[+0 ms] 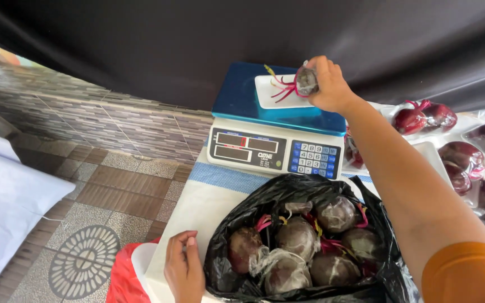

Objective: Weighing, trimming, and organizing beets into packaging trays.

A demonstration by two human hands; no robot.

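Observation:
My right hand grips a dark beetroot with pink stalks, holding it over a white foam tray that lies on the blue platform of a digital scale. My left hand rests with curled fingers on the table edge, just left of a black plastic bag. The bag stands open and holds several beetroots, some with thin clear film on them.
At the right lie several wrapped trays of beetroots. A red bag hangs at the table's lower left. Tiled floor and a white cloth are to the left, with a dark curtain behind.

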